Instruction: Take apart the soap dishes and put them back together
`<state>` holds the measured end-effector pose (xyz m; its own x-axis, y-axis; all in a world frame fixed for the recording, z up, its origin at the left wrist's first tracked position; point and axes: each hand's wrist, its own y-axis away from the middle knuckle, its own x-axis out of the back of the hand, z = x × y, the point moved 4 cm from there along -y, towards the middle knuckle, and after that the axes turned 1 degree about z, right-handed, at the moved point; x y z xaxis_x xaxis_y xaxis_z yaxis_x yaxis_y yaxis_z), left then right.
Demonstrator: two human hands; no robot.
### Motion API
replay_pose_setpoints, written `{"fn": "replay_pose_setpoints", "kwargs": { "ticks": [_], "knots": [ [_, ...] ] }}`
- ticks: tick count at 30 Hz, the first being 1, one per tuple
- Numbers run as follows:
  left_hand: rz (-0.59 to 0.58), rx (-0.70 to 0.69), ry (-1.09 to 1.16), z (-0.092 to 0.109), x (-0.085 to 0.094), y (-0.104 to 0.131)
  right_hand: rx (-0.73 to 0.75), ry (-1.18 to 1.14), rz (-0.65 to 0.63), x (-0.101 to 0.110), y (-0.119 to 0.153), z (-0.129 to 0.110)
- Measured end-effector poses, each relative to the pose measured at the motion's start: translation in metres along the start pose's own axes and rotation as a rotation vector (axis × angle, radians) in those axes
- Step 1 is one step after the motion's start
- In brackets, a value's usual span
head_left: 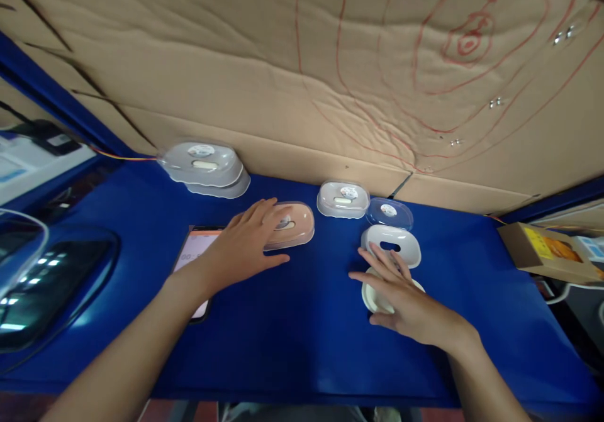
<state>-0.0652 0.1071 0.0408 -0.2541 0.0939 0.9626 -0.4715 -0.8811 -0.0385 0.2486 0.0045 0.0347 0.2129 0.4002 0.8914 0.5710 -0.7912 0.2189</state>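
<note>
My left hand (252, 239) is spread over the left part of a pink oval case (299, 226) with a clear cover. Its fingers are apart, and it covers part of a phone (191, 252) lying on the blue table. My right hand (394, 287), fingers apart, is over a cream-coloured round piece (370, 296) and hides much of it. Its fingertips reach the near side of a white oval shell (409, 246) with a dark slot. Behind that shell lies a clear lid (389, 213) with a round label, beside a white case under a clear cover (342, 200).
Stacked clear-covered cases (207, 167) stand at the back left of the blue table (292, 334). A cardboard wall (236, 95) with red drawings rises behind. A black glossy device (42, 290) and cables are at the left, an open cardboard box (547, 252) at the right.
</note>
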Motion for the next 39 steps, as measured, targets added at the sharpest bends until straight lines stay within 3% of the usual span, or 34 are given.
{"fn": "replay_pose_setpoints", "kwargs": {
  "ticks": [3,9,14,16,20,23,26,27,29,32,36,39],
  "knots": [
    [-0.006,-0.016,0.065,0.004,0.000,0.001,0.051,0.071,0.087,0.000,-0.001,-0.006],
    [-0.039,-0.102,0.323,0.021,0.006,0.009,0.238,0.227,0.272,-0.023,-0.019,-0.050],
    [0.218,0.048,0.335,-0.003,0.001,-0.003,0.222,0.361,0.352,-0.037,-0.030,-0.065],
    [0.236,0.094,0.330,-0.016,-0.010,-0.011,0.200,0.369,0.364,-0.036,-0.032,-0.064],
    [0.151,0.120,0.273,-0.030,-0.030,-0.019,0.227,0.289,0.363,-0.035,-0.031,-0.064],
    [0.084,0.103,0.243,-0.023,-0.031,-0.016,0.262,0.235,0.404,-0.034,-0.030,-0.066],
    [0.103,0.067,0.204,-0.001,-0.017,-0.004,0.301,0.196,0.451,-0.031,-0.030,-0.066],
    [0.113,-0.010,0.197,0.011,-0.012,0.002,0.306,0.175,0.460,-0.030,-0.031,-0.065],
    [-0.018,-0.234,0.241,0.037,-0.011,0.013,0.310,0.122,0.470,-0.028,-0.031,-0.064],
    [-0.117,-0.323,0.270,0.057,-0.014,0.024,0.319,0.070,0.516,-0.023,-0.029,-0.064],
    [-0.157,-0.183,0.402,0.057,-0.013,0.021,0.311,0.184,0.649,-0.017,-0.023,-0.067],
    [-0.286,0.011,0.631,0.055,-0.008,0.018,0.298,0.335,0.693,-0.017,-0.020,-0.068]
  ]
}}
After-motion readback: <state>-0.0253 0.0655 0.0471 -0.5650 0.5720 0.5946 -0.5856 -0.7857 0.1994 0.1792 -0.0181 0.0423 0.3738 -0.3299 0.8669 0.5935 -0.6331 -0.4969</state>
